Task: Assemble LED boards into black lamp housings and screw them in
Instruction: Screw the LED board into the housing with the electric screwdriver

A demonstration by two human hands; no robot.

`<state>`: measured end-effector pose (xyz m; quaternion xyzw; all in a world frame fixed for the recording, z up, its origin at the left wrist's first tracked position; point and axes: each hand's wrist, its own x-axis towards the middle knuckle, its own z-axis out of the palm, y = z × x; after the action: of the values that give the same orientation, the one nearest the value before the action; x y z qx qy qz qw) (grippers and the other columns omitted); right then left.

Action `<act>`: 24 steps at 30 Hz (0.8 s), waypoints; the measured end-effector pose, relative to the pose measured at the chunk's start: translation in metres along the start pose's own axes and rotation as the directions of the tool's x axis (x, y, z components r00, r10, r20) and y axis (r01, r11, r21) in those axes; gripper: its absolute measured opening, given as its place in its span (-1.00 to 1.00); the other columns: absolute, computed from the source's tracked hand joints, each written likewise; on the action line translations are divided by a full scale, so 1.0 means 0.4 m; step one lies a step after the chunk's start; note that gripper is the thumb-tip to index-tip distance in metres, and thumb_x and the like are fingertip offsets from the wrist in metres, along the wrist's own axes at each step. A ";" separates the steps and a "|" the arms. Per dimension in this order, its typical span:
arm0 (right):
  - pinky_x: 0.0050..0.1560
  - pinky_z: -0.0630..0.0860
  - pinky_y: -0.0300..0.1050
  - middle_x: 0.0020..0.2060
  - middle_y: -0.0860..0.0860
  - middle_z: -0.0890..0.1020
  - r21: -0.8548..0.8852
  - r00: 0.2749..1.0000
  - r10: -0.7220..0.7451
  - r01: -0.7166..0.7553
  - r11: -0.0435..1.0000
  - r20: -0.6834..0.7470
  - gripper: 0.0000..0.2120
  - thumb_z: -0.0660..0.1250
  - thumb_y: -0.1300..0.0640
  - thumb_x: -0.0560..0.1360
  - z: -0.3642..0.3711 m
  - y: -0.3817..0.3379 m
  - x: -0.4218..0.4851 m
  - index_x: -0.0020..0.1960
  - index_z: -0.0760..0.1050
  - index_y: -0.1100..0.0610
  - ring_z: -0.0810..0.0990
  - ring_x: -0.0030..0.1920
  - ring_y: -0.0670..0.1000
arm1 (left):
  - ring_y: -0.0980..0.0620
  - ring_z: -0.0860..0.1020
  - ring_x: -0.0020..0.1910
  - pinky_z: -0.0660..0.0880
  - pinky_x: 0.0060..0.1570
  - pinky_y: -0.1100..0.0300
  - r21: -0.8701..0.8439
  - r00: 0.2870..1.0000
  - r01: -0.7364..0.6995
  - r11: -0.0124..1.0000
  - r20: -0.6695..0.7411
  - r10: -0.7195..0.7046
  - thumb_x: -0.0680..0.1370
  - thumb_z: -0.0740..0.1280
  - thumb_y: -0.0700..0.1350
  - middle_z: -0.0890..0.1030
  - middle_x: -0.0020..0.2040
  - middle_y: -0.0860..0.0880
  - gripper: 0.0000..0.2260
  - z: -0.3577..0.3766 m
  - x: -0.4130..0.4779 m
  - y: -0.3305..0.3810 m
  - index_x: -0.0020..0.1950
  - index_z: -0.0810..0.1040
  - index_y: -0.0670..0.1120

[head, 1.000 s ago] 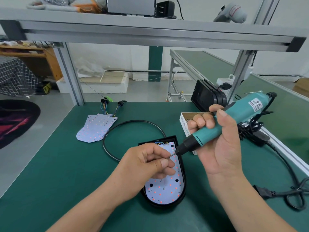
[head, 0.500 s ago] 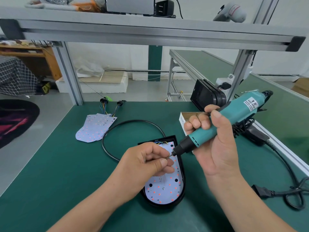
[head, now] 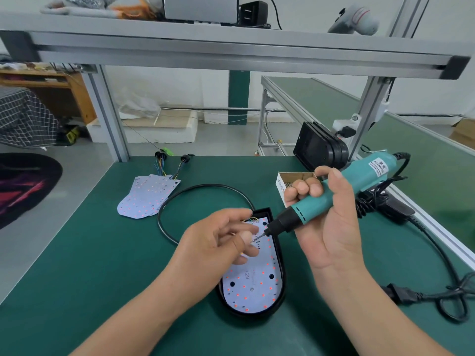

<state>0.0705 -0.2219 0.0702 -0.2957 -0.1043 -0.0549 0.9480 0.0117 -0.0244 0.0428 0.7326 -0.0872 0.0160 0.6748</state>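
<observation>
The white oval LED board (head: 253, 283), dotted with red emitters, lies flat inside the black oval plastic lamp housing (head: 257, 314) - just below the right hand's (head: 329, 227) grip on the teal electric screwdriver (head: 316, 206). Its bit slants down-left, with a small silver screw (head: 254, 240) at its tip, beside the left hand's (head: 213, 242) blurred fingertips.

Housing (head: 281, 291) at table (head: 77, 253) centre, board (head: 257, 286) seated in it. Cable (head: 205, 186) loops behind and left of the housing. Spare boards (head: 146, 196) lie stacked at rear left. Screw box (head: 282, 179) sits rear right, with stacked housings (head: 321, 150) behind it. Left hand (head: 213, 245) is over the board. To its right, the right hand (head: 326, 227) holds the screwdriver (head: 341, 191), its tip slanting down-left above the board. Plug (head: 401, 294) lies at right.
</observation>
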 end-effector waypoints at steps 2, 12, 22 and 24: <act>0.02 0.59 -0.06 -0.31 -0.03 0.43 0.010 1.000 -0.010 0.010 1.000 -0.023 -0.88 0.37 0.05 0.64 -0.001 -0.006 0.004 -0.03 0.59 0.08 0.52 -0.22 -0.01 | 0.13 0.67 -0.18 0.61 -0.20 0.16 0.217 0.981 -0.014 0.976 -0.188 0.056 0.65 0.31 -0.10 0.71 0.01 0.14 -0.71 -0.030 0.014 0.004 0.34 0.56 0.13; 0.02 0.60 -0.05 -0.31 -0.02 0.43 -0.022 0.996 -0.041 0.039 0.999 -0.077 -0.91 0.35 0.09 0.65 -0.012 -0.014 0.021 0.00 0.54 0.09 0.52 -0.22 0.00 | 0.14 0.63 -0.04 0.60 0.09 0.04 0.802 0.967 0.209 0.560 -0.086 -0.238 0.40 0.18 0.44 0.66 -0.13 0.12 -0.09 -0.049 0.009 0.025 0.69 0.11 0.11; -0.03 0.58 -0.07 -0.31 -0.01 0.44 -0.137 0.998 -0.049 0.045 0.990 -0.032 -0.93 0.32 0.12 0.65 -0.012 0.019 0.027 0.00 0.51 0.10 0.51 -0.24 0.01 | 0.14 0.62 -0.08 0.60 0.05 0.01 0.730 0.970 0.228 0.644 -0.114 -0.215 0.45 0.39 0.25 0.66 -0.08 0.12 -0.30 0.017 -0.009 0.014 0.54 0.28 0.11; -0.03 0.57 -0.07 -0.30 -0.01 0.44 -0.163 0.998 -0.054 0.047 0.986 -0.036 -0.93 0.34 0.12 0.64 -0.015 0.021 0.031 0.00 0.49 0.10 0.51 -0.24 0.01 | 0.18 0.61 -0.08 0.59 0.06 0.02 0.715 0.972 0.224 0.662 -0.118 -0.203 0.48 0.40 0.20 0.64 -0.05 0.12 -0.20 0.022 -0.013 0.010 0.66 0.15 0.13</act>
<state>0.0851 -0.2188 0.0637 -0.3677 -0.0876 -0.0931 0.9211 0.0051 -0.0330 0.0451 0.9437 0.0220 -0.0201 0.3295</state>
